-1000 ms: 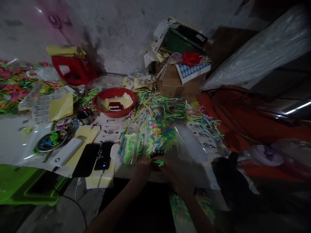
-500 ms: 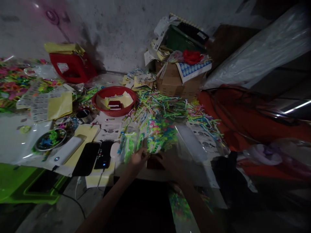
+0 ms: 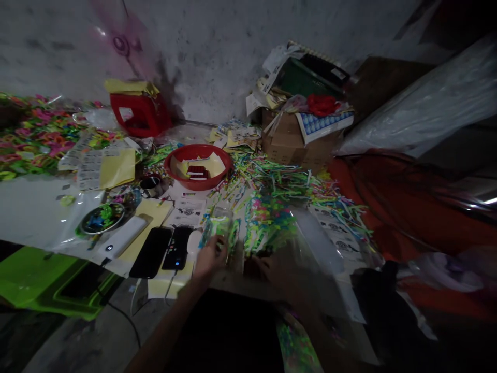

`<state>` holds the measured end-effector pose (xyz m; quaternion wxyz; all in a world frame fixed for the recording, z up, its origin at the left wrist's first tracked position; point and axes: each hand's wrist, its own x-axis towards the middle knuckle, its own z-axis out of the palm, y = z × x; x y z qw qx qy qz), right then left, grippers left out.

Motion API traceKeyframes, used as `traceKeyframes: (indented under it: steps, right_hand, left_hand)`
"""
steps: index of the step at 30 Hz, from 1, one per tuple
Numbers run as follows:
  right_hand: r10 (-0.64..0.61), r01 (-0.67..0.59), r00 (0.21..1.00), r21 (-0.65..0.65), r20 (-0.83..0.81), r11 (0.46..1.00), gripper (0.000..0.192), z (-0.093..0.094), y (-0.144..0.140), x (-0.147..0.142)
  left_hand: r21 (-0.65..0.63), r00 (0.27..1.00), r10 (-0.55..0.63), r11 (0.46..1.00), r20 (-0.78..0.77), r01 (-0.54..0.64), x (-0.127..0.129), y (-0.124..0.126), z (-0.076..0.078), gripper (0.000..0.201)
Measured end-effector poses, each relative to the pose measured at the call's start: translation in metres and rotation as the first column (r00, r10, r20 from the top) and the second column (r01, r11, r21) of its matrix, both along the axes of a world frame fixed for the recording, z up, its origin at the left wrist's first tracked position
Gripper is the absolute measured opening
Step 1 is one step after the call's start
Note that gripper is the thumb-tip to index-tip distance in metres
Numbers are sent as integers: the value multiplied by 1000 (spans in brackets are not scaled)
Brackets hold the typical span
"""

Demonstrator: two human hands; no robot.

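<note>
Clear packet of green plastic pieces (image 3: pixel 218 231), lying at the near edge of the worktop (image 3: pixel 31 212), long axis running away from the body toward the red bowl (image 3: pixel 199 166). Just beyond and under the left hand (image 3: pixel 208 257), fingers (image 3: pixel 219 242) curled onto its near end, seemingly pinching it, though too dim and blurred to be sure of a firm hold. Nearer to the left hand by far; right hand (image 3: pixel 276 269) a little off to the right, low over a small dark item (image 3: pixel 250 265), fingers in shadow, spread not to be told.

Beside the packet to the right, a heap of neon-coloured plastic pieces (image 3: pixel 267 215) and a clear plastic bag (image 3: pixel 316 243); to the left, a white oval object (image 3: pixel 193 241), two dark phones (image 3: pixel 163 249) and a white power bank (image 3: pixel 122 237). Farther out, a small metal cup (image 3: pixel 150 185), a round tin of coloured bits (image 3: pixel 101 217), a cardboard box (image 3: pixel 298 140) and a red stool (image 3: pixel 140 111) against the wall.

Compared with half a second ago: left hand shifted leftward, off the neon heap and onto the packet; right hand much where it was; whole view swung slightly to the left.
</note>
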<state>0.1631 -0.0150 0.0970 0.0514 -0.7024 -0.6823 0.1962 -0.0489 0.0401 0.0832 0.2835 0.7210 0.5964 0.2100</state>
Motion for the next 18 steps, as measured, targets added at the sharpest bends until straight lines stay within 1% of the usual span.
traceKeyframes:
  steps: [2,4,6,7,9,11,13,16,18]
  right_hand:
    - [-20,19,998,-7,-62,1000,49,2,-6,-21]
    - [-3,3,997,-9,-73,1000,42,3,-5,-48]
    - [-9,9,1000,-14,1,1000,34,0,4,-76]
    - [-25,25,999,-5,45,1000,34,-2,12,-88]
    - [-48,44,992,40,115,998,42,-9,28,-105]
    - [-83,72,984,72,158,995,51,-15,43,-114]
    - [-122,116,976,44,182,992,57,-20,53,-116]
    - [-141,150,967,-28,212,988,61,-23,56,-115]
    - [-125,137,966,-37,228,990,60,-23,54,-115]
  left_hand:
    - [78,979,92,994,-183,-79,-22,8,4,22]
    - [128,929,153,985,-338,-115,-36,18,6,28]
    - [116,906,153,986,-396,-116,-42,28,9,30]
    - [106,898,146,988,-414,-112,-42,32,10,28]
    - [88,885,133,991,-446,-105,-40,38,11,25]
    - [67,878,123,992,-462,-104,-38,42,14,22]
    - [43,876,119,993,-468,-111,-39,42,19,22]
    - [7,878,125,991,-463,-137,-46,39,33,24]
    - [-6,884,131,989,-449,-150,-53,35,45,26]
